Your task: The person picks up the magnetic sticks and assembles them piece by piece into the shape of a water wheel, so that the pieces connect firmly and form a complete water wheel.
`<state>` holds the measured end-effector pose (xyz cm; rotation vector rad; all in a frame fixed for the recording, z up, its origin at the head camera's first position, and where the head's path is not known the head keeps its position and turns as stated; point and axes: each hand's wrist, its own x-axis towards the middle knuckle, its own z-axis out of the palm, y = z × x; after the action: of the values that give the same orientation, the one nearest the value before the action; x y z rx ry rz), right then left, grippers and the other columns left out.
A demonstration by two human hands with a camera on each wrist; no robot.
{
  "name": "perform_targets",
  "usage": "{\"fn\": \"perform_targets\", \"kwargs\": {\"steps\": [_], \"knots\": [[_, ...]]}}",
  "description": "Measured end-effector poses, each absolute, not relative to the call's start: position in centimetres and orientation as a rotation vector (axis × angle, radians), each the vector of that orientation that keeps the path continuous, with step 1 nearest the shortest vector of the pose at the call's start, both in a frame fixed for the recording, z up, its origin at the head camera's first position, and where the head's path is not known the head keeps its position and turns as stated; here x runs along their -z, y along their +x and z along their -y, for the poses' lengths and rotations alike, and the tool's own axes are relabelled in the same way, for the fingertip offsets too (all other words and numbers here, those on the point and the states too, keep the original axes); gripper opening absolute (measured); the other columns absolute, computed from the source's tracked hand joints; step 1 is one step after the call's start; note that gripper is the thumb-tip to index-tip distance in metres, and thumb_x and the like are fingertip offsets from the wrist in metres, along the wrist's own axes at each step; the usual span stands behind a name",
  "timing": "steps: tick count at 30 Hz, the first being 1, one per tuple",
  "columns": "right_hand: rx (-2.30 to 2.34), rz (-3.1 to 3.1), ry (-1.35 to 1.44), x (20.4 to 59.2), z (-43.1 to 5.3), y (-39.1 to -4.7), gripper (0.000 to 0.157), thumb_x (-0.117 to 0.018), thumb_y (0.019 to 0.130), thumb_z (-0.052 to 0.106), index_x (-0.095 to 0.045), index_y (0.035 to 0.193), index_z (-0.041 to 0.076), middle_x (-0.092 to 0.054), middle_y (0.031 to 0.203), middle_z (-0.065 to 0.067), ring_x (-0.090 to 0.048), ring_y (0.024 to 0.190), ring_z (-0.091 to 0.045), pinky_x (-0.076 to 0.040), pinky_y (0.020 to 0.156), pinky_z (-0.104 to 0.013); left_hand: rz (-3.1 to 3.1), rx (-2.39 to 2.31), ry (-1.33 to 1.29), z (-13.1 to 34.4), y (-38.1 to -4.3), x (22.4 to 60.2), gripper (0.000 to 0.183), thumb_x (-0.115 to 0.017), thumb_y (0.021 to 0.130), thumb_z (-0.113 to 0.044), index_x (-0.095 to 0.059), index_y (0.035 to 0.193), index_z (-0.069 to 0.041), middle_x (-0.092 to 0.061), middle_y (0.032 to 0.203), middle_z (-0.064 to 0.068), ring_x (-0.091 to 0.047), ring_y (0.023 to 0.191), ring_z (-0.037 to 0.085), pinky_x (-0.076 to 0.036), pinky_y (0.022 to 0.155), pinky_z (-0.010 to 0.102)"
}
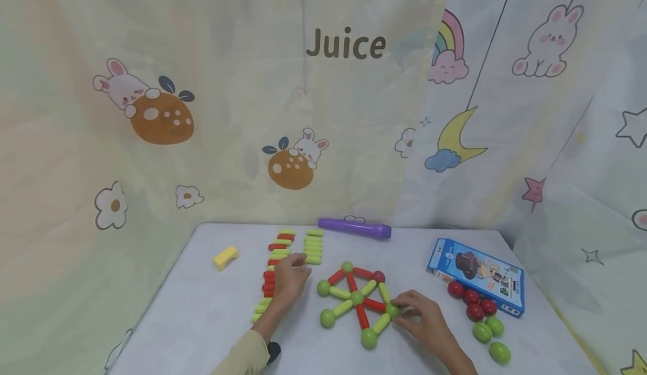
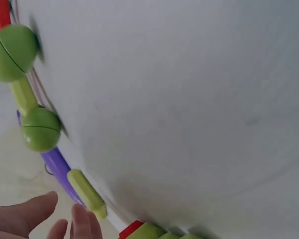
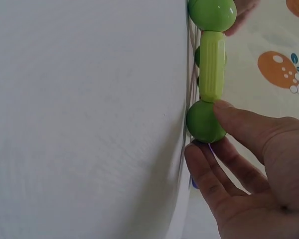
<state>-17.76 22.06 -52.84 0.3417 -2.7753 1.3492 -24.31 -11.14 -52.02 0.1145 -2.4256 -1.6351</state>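
Just beyond the left grip (image 1: 291, 279) | green rods (image 1: 313, 245), long axes crosswise | left nearer, fingers parted | right grip (image 1: 425, 318) pinches green ball (image 1: 391, 311)

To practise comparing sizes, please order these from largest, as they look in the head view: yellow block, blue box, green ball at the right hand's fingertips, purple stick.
1. Blue box
2. Purple stick
3. Yellow block
4. Green ball, partly hidden

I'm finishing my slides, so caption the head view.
The right hand holds a green ball on a spoked toy frame; the left hand is near loose sticks.
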Motion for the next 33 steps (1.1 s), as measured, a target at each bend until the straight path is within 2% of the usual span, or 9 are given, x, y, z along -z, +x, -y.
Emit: {"fn": "perform_targets", "kwargs": {"steps": [3, 8, 11, 15, 17, 21, 23, 28, 33], "knots": [[-1.357, 2.765, 0.359, 52.9, -22.1, -17.8, 0.036, -0.089, 0.083, -0.002, -0.08, 0.114, 0.013, -0.074, 0.109, 0.002, -0.072, 0.098, -0.011, -0.063, 0.085, -0.026, 2.424, 1.52, 0.152, 10.9, -25.6, 52.3, 0.034, -0.077, 0.091, 0.009, -0.074, 0.125, 0.008, -0.076, 0.12, 0.023, -0.072, 0.109, 0.038, -0.064, 0.089, 0.048], [-1.373, 2.766, 0.38, 53.1, -22.2, -17.7, 0.034, -0.089, 0.084, -0.001, -0.08, 0.114, 0.014, -0.074, 0.109, 0.002, -0.071, 0.097, -0.007, -0.062, 0.086, -0.024, 2.505, 1.295, 0.104, 10.7, -26.5, 52.9, 0.029, -0.072, 0.087, 0.015, -0.078, 0.115, 0.008, -0.077, 0.11, 0.021, -0.072, 0.102, 0.036, -0.062, 0.091, 0.051], [-1.383, 2.774, 0.393, 53.1, -22.3, -17.5, 0.033, -0.089, 0.085, 0.001, -0.081, 0.114, 0.013, -0.074, 0.109, 0.001, -0.071, 0.097, -0.009, -0.063, 0.086, -0.027, 2.587, 1.154, 0.075, 10.4, -26.5, 53.0, 0.023, -0.073, 0.087, 0.014, -0.081, 0.107, 0.006, -0.076, 0.104, 0.017, -0.071, 0.098, 0.031, -0.063, 0.085, 0.048], [-1.389, 2.779, 0.42, 53.0, -22.4, -17.4, 0.032, -0.089, 0.085, 0.002, -0.081, 0.115, 0.012, -0.074, 0.11, 0.0, -0.072, 0.095, -0.01, -0.064, 0.086, -0.029, 2.667, 1.01, 0.027, 10.1, -26.6, 53.1, 0.013, -0.075, 0.087, 0.012, -0.083, 0.092, 0.003, -0.074, 0.089, 0.011, -0.065, 0.083, 0.023, -0.059, 0.068, 0.039], [-1.384, 2.784, 0.442, 52.9, -22.6, -17.5, 0.032, -0.089, 0.086, 0.003, -0.08, 0.115, 0.011, -0.073, 0.111, -0.001, -0.072, 0.095, -0.01, -0.063, 0.086, -0.029, 2.665, 0.989, 0.006, 10.1, -26.3, 52.8, 0.013, -0.074, 0.087, 0.013, -0.083, 0.091, 0.004, -0.076, 0.089, 0.013, -0.067, 0.083, 0.024, -0.06, 0.067, 0.039], [-1.374, 2.778, 0.506, 52.7, -22.7, -17.6, 0.034, -0.089, 0.086, 0.005, -0.08, 0.118, 0.01, -0.073, 0.113, -0.002, -0.073, 0.097, -0.011, -0.063, 0.086, -0.029, 2.647, 1.072, 0.019, 10.6, -24.3, 51.9, 0.014, -0.073, 0.088, 0.012, -0.082, 0.098, 0.009, -0.079, 0.103, 0.022, -0.075, 0.098, 0.032, -0.065, 0.081, 0.046], [-1.362, 2.777, 0.536, 52.7, -22.7, -17.6, 0.035, -0.09, 0.085, 0.005, -0.08, 0.119, 0.008, -0.073, 0.114, -0.003, -0.073, 0.098, -0.012, -0.064, 0.086, -0.029, 2.638, 1.152, 0.051, 10.9, -22.7, 51.5, 0.015, -0.076, 0.088, 0.01, -0.081, 0.102, 0.011, -0.079, 0.105, 0.023, -0.075, 0.1, 0.033, -0.065, 0.083, 0.048], [-1.335, 2.784, 0.565, 52.7, -22.8, -17.4, 0.036, -0.091, 0.085, 0.007, -0.08, 0.12, 0.006, -0.073, 0.114, -0.004, -0.073, 0.097, -0.013, -0.064, 0.085, -0.031, 2.669, 1.307, 0.129, 10.9, -19.1, 50.7, 0.015, -0.086, 0.083, 0.005, -0.082, 0.097, 0.009, -0.079, 0.089, 0.013, -0.07, 0.084, 0.021, -0.064, 0.069, 0.037], [-1.35, 2.786, 0.554, 52.8, -22.9, -17.3, 0.036, -0.09, 0.085, 0.006, -0.08, 0.12, 0.005, -0.073, 0.114, -0.004, -0.073, 0.096, -0.01, -0.064, 0.086, -0.031, 2.634, 1.45, 0.166, 10.1, -17.5, 50.5, 0.012, -0.088, 0.082, 0.004, -0.083, 0.093, 0.004, -0.075, 0.08, 0.006, -0.065, 0.077, 0.016, -0.059, 0.061, 0.029]]}}
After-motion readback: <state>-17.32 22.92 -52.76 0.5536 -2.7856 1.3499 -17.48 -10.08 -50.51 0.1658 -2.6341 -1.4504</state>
